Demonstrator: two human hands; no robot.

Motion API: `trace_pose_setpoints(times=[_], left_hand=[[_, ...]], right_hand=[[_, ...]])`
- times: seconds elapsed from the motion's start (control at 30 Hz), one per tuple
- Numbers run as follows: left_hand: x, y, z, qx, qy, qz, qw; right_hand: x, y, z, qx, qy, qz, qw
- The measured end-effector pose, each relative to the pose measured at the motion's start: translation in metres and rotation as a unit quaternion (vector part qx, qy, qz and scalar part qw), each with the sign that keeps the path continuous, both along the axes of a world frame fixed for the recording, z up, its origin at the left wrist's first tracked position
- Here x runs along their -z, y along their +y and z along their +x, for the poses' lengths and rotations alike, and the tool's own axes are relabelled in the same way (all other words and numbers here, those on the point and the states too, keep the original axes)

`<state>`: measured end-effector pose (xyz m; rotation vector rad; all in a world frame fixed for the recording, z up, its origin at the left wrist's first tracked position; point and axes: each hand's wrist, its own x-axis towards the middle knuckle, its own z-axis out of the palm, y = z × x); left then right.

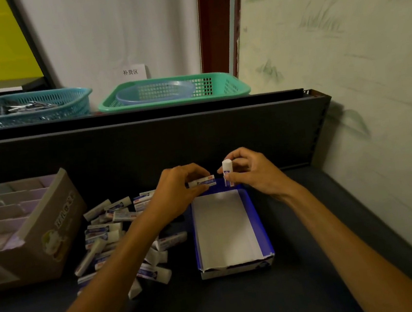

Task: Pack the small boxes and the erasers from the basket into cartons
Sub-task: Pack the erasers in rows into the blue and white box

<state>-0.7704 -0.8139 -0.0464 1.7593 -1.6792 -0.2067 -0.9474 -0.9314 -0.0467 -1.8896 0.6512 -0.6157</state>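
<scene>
An open blue carton [260,221] with a white inside stands on the dark shelf, nothing visible in it. Above its far end my left hand [178,191] pinches a white eraser in a blue-and-white sleeve [202,182], held level. My right hand [249,171] grips a second eraser [227,172] upright, close beside the first. A loose pile of several sleeved erasers [113,231] lies on the shelf left of the carton, partly under my left forearm.
A brown cardboard box [55,227] with purple dividers sits at the left. On the raised ledge behind stand a green basket [218,88] holding a blue bowl [155,92] and a teal basket [72,101] of dark items. A wall closes the right side.
</scene>
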Motion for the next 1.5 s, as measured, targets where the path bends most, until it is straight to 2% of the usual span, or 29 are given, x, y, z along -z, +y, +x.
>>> trace_pose_setpoints(times=[0.37,0.5,0.57,0.67,0.87,1.1,1.27,1.4,1.5], left_hand=[[0.006,-0.004,0.008,0.008,0.013,0.007,1.0],[0.007,-0.007,0.006,0.026,-0.012,0.0,1.0],[0.01,-0.01,0.007,0.03,-0.052,0.005,0.998],[0.017,-0.016,0.01,0.022,-0.107,0.017,0.994],[0.017,-0.024,0.01,0.042,-0.13,0.092,0.986],[0.021,-0.029,0.012,0.003,-0.151,0.088,0.985],[0.02,-0.031,0.015,0.006,-0.134,0.111,0.985],[0.019,-0.031,0.016,0.0,-0.058,0.121,0.991],[0.019,-0.031,0.019,0.003,-0.034,0.122,0.992]], right_hand=[[-0.005,-0.003,-0.005,-0.005,0.028,-0.048,0.998],[-0.005,-0.003,-0.004,-0.01,0.056,-0.097,0.994],[-0.003,-0.002,-0.003,-0.02,0.083,-0.118,0.989],[0.002,-0.002,-0.003,-0.028,0.115,-0.174,0.978],[0.009,-0.004,0.002,-0.025,0.163,-0.251,0.954],[0.002,-0.002,0.009,-0.035,0.237,-0.314,0.919],[-0.002,0.0,0.015,-0.034,0.294,-0.333,0.895],[-0.007,0.001,0.019,-0.039,0.312,-0.353,0.881],[-0.009,0.003,0.021,-0.039,0.316,-0.368,0.874]])
